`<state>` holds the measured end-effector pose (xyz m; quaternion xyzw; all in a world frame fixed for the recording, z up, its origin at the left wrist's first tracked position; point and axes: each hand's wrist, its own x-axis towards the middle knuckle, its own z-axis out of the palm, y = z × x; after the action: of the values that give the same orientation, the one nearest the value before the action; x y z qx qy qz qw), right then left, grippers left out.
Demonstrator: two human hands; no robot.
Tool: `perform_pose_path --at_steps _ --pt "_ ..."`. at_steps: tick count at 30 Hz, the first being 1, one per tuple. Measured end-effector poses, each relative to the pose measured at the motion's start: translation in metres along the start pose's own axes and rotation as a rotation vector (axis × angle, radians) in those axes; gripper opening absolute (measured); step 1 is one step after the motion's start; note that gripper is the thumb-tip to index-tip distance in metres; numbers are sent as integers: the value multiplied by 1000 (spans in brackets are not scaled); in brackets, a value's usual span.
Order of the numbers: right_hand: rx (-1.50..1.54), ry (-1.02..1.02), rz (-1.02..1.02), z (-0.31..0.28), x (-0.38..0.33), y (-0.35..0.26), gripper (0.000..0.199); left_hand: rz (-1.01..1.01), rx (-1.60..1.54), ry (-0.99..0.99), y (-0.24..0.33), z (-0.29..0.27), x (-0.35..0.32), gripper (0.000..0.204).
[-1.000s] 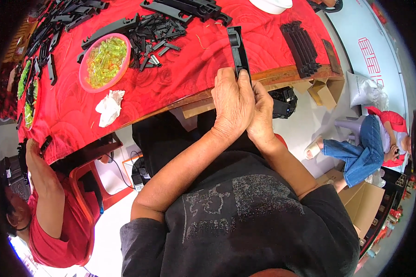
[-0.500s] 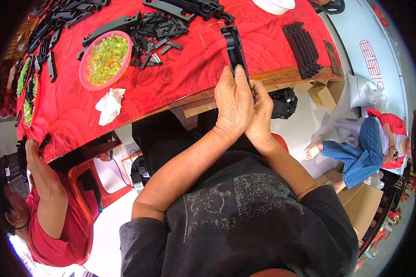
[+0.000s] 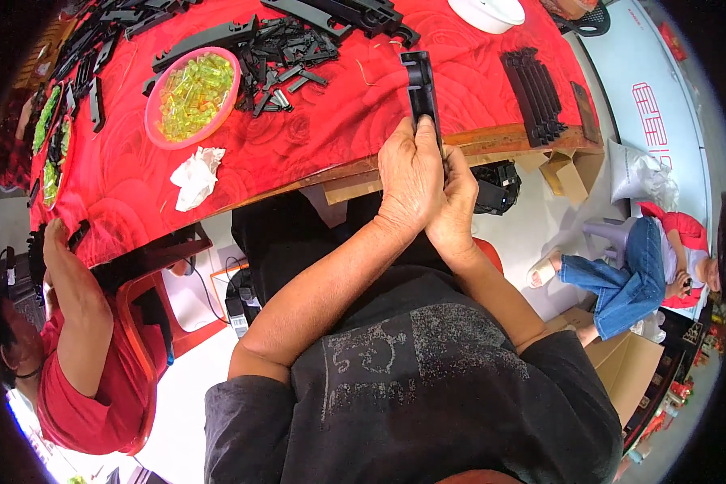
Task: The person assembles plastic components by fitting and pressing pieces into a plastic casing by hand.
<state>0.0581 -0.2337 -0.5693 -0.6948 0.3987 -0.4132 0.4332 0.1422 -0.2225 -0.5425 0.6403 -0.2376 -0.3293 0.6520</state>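
My left hand (image 3: 407, 177) and my right hand (image 3: 458, 202) are pressed together at the front edge of the table, both closed round the lower end of a long black plastic strip (image 3: 420, 85). The strip sticks up from between my hands and lies over the red tablecloth (image 3: 339, 121). My fingers hide its lower end. A pile of small black plastic parts (image 3: 286, 52) and a pink bowl of yellow-green clear pieces (image 3: 192, 97) sit farther back to the left.
A row of black strips (image 3: 532, 89) lies at the table's right end, a crumpled white tissue (image 3: 195, 176) near the front edge. A person in red (image 3: 73, 355) sits at the left on a red chair. Another person (image 3: 645, 266) sits on the floor at right near cardboard boxes.
My hands have stayed together on the black strip; the strip's upper end has shifted slightly on the cloth. The person at left has barely moved.
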Motion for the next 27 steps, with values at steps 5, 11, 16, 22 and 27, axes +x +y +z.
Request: perform_pose_path --at_steps 5,11,16,22,27 --pt "46 -24 67 -1 -2 -6 17 57 108 8 2 -1 -1 36" --pt "120 -37 50 -1 -5 -7 16 93 251 21 14 -4 -4 37" --pt "70 -56 76 -6 -5 -7 13 64 96 -58 9 -4 -10 31" --pt "179 -52 85 -3 -3 -12 14 149 123 -61 8 -5 -14 28" --pt "184 -61 90 -4 -4 -14 15 116 115 -55 9 -5 -13 28"
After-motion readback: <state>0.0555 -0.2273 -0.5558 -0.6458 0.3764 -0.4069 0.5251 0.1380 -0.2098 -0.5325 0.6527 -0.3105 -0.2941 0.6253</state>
